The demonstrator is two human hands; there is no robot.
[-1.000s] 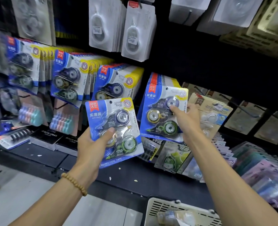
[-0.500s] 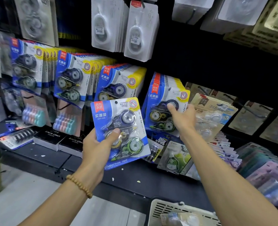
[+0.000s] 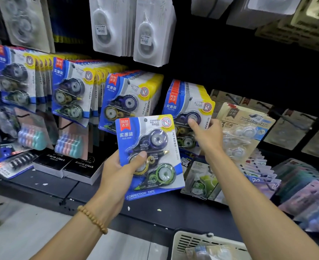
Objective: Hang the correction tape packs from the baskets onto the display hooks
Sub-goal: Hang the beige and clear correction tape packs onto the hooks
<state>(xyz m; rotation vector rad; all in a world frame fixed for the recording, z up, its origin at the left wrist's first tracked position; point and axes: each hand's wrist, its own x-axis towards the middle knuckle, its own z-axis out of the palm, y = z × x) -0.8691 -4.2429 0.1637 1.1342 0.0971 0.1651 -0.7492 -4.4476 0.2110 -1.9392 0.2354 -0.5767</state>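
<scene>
Head view: left hand (image 3: 117, 175) grips "CORRECTION TAPE" pack (image 3: 151, 154); right hand (image 3: 207, 136) holds hung pack (image 3: 190, 107).

A blue-and-white correction tape pack (image 3: 149, 156) with three dispensers under a clear blister is held upright, slightly tilted. A matching pack (image 3: 189, 117) hangs frontmost in the rightmost blue row. A white slotted basket (image 3: 198, 243) is seen at the bottom edge.

Two bare forearms, no sleeves, left wrist with tan wooden bead bracelet (image 3: 92, 219), short trimmed nails on fingers (image 3: 142, 154)
</scene>
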